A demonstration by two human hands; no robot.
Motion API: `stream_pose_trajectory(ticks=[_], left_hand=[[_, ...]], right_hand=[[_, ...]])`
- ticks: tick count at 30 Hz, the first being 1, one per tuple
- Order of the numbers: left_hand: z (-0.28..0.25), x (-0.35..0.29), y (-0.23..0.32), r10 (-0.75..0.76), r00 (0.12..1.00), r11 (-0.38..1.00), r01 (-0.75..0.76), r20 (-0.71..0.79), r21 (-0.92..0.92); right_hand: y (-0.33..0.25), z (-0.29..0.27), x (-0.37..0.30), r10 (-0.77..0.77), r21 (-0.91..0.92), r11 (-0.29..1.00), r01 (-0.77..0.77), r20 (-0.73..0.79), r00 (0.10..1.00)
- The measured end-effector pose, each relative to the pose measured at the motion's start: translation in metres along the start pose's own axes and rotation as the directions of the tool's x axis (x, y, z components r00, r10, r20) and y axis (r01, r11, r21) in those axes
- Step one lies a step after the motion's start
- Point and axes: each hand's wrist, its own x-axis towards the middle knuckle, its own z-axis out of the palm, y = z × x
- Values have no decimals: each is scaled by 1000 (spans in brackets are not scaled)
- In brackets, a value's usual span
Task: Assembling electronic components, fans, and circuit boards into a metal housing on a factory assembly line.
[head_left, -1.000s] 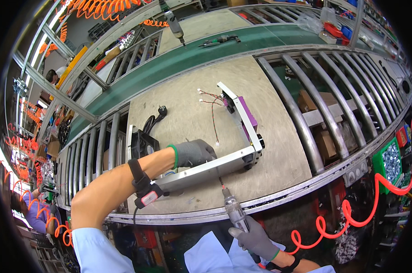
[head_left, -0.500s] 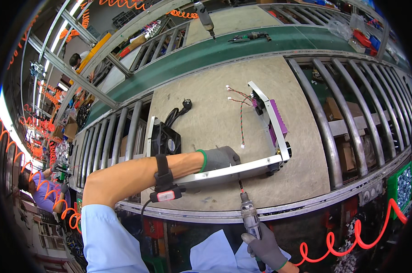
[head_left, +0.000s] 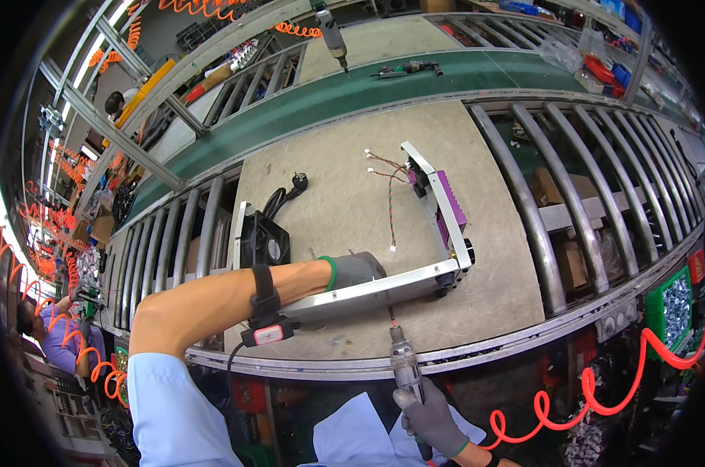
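Observation:
My left hand (head_left: 358, 271), in a grey glove with a green cuff, reaches over the front panel (head_left: 368, 297) of a white metal frame. Its fingers look curled behind the panel; their tips and anything in them are hidden. My right hand (head_left: 436, 420), gloved too, grips a powered screwdriver (head_left: 406, 364) below the bench edge. The driver points up, its bit at the panel's outer face, opposite my left hand. On the frame's right side sits a purple finned part (head_left: 450, 210) with loose connector wires (head_left: 391, 194). A black fan (head_left: 270, 241) stands at the left side.
A black power plug and cord (head_left: 290, 191) lies on the board (head_left: 329, 171). Metal rollers (head_left: 523, 210) flank it. Behind runs a green belt (head_left: 290, 109) with a hand tool (head_left: 407, 70); another driver (head_left: 333, 39) hangs above. A red coiled hose (head_left: 594, 393) is at right. A person works far left.
The whole view has shifted slightly, so the scene sits further left in the picture. Both hands and the screwdriver keep about the same place against the panel.

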Motion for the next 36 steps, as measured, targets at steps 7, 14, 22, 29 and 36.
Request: stream_pose_trajectory(ticks=[7, 14, 22, 29, 36], left_hand=[[-8, -19, 24, 48, 999, 999, -47, -18, 27], [-34, -159, 70, 147, 777, 920, -335, -612, -204], [137, -167, -8, 387, 578, 920, -190, -718, 343], [163, -128, -36, 423, 547, 875, -41, -723, 482], [149, -168, -26, -40, 813, 515, -481, -581, -709]], right_hand=[[3, 7, -3, -34, -52, 998, 32, -46, 998], [6, -7, -21, -56, -186, 982, 45, -49, 997], [12, -6, -39, -145, -271, 954, 124, -57, 988], [17, 3, -49, -124, -350, 932, 93, -65, 990], [27, 10, -53, -284, -516, 823, 237, -12, 959]])
